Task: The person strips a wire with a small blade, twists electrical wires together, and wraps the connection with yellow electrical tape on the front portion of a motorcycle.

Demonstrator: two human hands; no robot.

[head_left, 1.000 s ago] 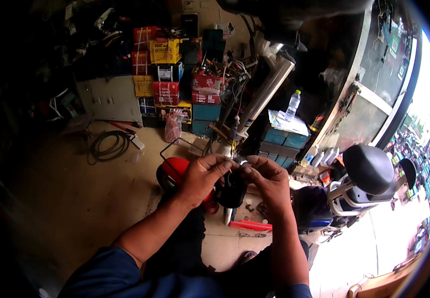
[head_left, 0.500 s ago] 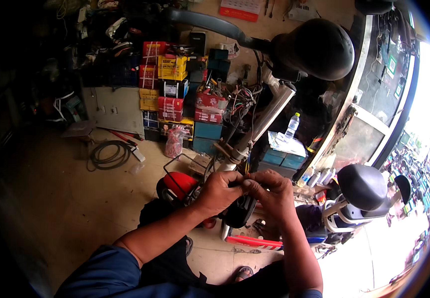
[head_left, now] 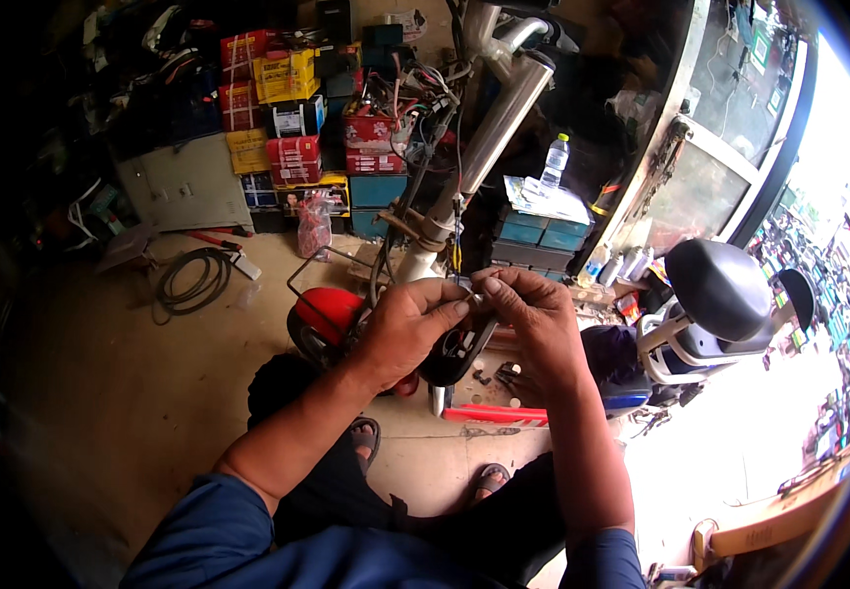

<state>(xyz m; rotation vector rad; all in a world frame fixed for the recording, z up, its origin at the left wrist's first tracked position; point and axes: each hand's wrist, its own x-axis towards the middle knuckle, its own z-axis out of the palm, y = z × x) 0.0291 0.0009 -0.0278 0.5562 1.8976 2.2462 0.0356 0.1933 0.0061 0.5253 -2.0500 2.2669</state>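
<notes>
Both hands raised at centre, fingertips together. Left hand [head_left: 407, 329]: thumb and forefinger pinched narrow. Right hand [head_left: 543, 322]: same, tips meeting the left's. Between the fingers, a small pale piece [head_left: 475, 295], held by both as far as can be seen; mostly covered by the fingertips, its kind not readable at this size.

Thin wires [head_left: 456, 245], yellow and dark, hang beside the metal steering column [head_left: 494, 137] and drop behind the fingers; where they end is hidden. Column leans up to the right, its top cut off by the upper edge.

Just below the hands: black housing [head_left: 456, 358], tilted, open side up. Some wiring and pale bits inside, too dark to sort out; left hand covers part of its rim. Red fender [head_left: 330, 312] beyond the left wrist, partly covered. Footboard's red trim [head_left: 494, 414] runs right until the right forearm hides it.

Farther off: clear bottle [head_left: 555, 163] upright on papers atop teal boxes [head_left: 543, 231]; coiled hose [head_left: 192, 282] on the floor. Left margin lost in shadow, right margin washed out by glare. Tan object [head_left: 778, 515] at lower right cut off, kind unclear.
</notes>
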